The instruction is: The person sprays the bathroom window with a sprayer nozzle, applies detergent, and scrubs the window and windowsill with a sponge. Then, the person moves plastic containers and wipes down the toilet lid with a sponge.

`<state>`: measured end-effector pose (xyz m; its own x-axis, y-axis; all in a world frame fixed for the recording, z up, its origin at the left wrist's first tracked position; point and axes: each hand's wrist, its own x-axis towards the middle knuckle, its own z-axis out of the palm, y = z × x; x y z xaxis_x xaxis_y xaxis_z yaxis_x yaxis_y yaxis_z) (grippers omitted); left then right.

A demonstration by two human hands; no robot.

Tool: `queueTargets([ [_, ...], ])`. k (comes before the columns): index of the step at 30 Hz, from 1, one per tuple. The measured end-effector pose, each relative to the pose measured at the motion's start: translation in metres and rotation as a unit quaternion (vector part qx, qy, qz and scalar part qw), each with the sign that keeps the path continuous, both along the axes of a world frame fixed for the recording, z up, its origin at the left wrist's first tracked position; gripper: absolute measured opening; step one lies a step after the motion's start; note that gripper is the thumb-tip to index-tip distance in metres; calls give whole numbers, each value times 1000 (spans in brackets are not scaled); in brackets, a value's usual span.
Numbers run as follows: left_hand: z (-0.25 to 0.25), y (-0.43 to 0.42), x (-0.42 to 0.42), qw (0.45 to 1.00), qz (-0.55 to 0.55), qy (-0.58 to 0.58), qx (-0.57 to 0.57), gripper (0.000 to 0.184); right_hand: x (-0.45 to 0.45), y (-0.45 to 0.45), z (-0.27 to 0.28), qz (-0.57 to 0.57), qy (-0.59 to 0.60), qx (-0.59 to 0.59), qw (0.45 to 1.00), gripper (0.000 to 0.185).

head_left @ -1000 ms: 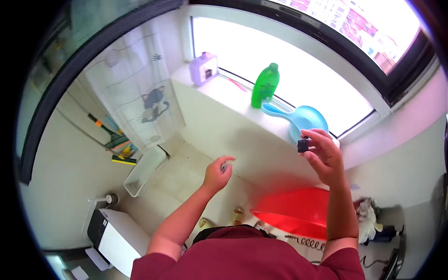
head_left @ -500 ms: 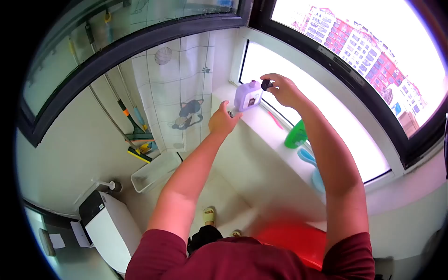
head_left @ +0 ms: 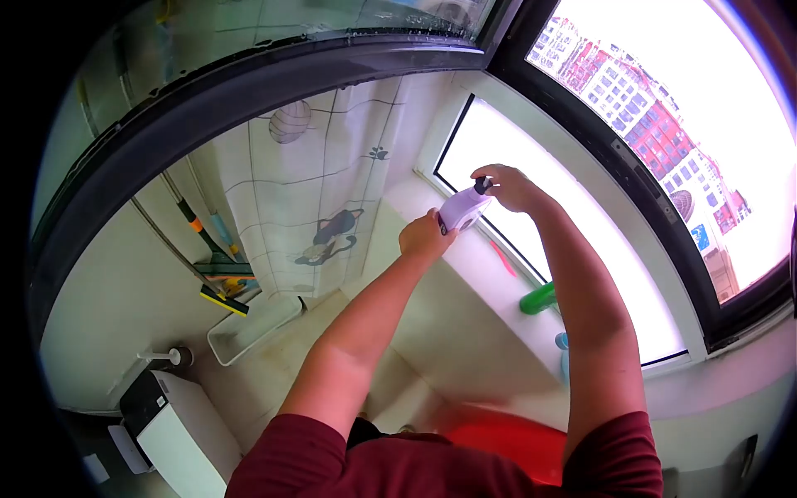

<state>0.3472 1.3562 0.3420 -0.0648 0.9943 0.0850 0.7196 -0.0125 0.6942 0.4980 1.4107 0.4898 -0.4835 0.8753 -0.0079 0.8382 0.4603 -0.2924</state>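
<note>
A light purple bottle [head_left: 462,207] is tilted above the windowsill, its neck towards the upper right. My left hand [head_left: 426,237] is closed around the bottle's lower side. The fingers of my right hand [head_left: 510,189] pinch a black cap [head_left: 483,185], which sits at the bottle's neck. Whether the cap is screwed tight I cannot tell. Beneath the bottle runs the white windowsill [head_left: 473,264], with a thin pink-red item [head_left: 503,258] lying on it. Farther along, a green bottle [head_left: 538,299] is partly covered by my right forearm.
An open dark-framed window sash [head_left: 274,73] spans the upper left. Behind it hangs a patterned curtain [head_left: 324,187], with several long-handled cleaning tools [head_left: 184,212] against the wall. A white bin [head_left: 187,444] stands at lower left, a red basin [head_left: 506,444] below the sill.
My left hand has closed on the purple bottle, which has gone from upright on the sill to tilted. The black cap, held apart from it before, is now at its neck.
</note>
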Motion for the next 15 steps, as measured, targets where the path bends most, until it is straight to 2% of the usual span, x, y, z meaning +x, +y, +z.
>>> queueTargets([
  [5,1,4,-2,999,-15,16,28,49,-4,4,-6,67,-69,69,993,29],
  [8,2,3,-2,999,-16,31,34,49,-35,-5,17,-107,-271,-41,956,37],
  [11,-2,3,0,999,-10,23,35,49,-55,-23,28,-185,-275,-61,941,42],
  [12,-2,5,0,999,-11,23,38,48,-49,-19,17,-144,-228,37,962,40],
  [14,0,1,-1,999,-10,22,39,48,-22,3,-22,-49,-124,225,965,37],
  [15,0,1,-1,999,-9,18,39,48,-22,6,-21,-38,-135,196,971,38],
])
